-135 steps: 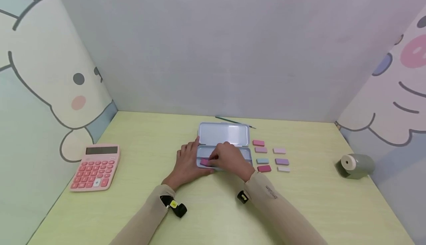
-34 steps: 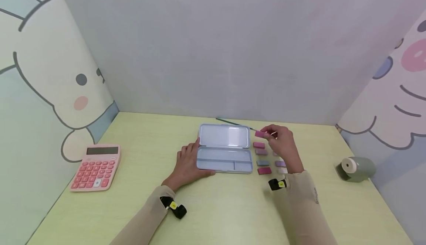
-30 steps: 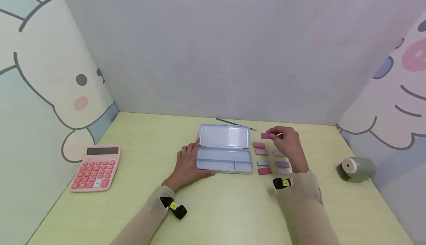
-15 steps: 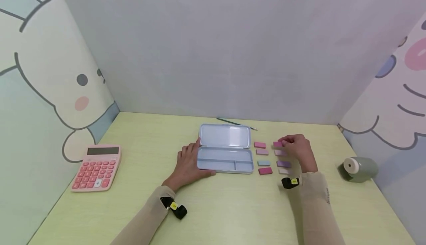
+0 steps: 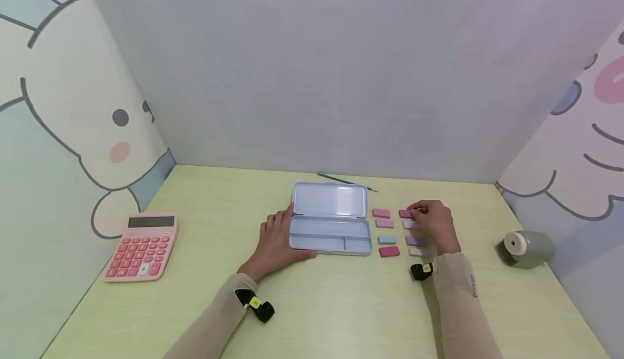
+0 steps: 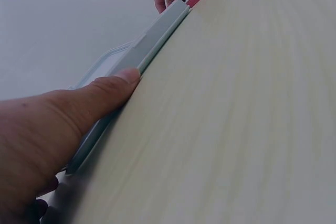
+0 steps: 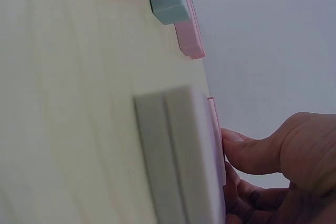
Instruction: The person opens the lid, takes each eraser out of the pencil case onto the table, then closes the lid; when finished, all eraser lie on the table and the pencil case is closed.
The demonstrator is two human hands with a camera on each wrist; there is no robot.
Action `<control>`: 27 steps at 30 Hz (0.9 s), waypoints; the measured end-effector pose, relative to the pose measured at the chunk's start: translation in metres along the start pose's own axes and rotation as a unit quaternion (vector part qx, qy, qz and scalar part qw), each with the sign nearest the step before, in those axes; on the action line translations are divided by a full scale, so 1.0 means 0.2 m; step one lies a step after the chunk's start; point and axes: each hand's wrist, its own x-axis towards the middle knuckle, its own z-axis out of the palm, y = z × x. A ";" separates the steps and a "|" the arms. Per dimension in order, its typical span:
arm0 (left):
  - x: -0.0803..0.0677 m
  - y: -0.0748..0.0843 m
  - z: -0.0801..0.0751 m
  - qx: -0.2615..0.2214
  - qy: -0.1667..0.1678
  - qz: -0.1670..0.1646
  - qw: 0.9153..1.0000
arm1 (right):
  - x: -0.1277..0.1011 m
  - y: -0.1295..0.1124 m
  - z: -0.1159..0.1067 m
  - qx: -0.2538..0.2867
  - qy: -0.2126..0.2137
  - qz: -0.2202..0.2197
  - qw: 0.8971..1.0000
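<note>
Pink eraser (image 5: 405, 214): at the far end of the right column of small blocks, on the worktop (image 5: 341, 305), pinched at its right end by the right hand's fingertips.
Right hand (image 5: 434, 223): fingers curled down over the eraser and the lilac block below it.
Left hand (image 5: 275, 240): flat on the worktop, fingers straight, thumb pressed along the near left edge of the tin.
Pencil tin (image 5: 331, 234): pale blue, lid open and lying back, tray compartments bare.
Other blocks: pink (image 5: 381, 213), dusty pink (image 5: 384, 222), light blue (image 5: 387, 239) and red (image 5: 389, 251) in the left column; purple (image 5: 414, 240) and white (image 5: 416, 252) on the right.
Also here: pink calculator (image 5: 142, 245), grey-green sharpener (image 5: 526, 248), thin brush (image 5: 343, 180) behind the tin.
</note>
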 end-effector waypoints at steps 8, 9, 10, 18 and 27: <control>0.00 0.01 -0.01 -0.005 0.004 0.004 1.000 | 0.00 0.01 -0.01 -0.004 0.001 -0.013 1.000; 0.00 0.01 -0.01 -0.005 0.004 0.003 1.000 | 0.00 0.01 -0.01 -0.005 0.001 -0.016 1.000; 0.00 0.01 -0.01 -0.005 0.003 0.002 1.000 | 0.00 0.01 -0.01 -0.007 0.002 -0.019 1.000; 0.00 0.00 -0.01 -0.001 0.006 0.004 1.000 | 0.00 -0.03 -0.02 0.008 0.022 -0.043 0.999; 0.00 0.00 0.00 -0.006 0.007 0.005 1.000 | -0.03 -0.13 -0.03 0.027 0.012 -0.094 0.995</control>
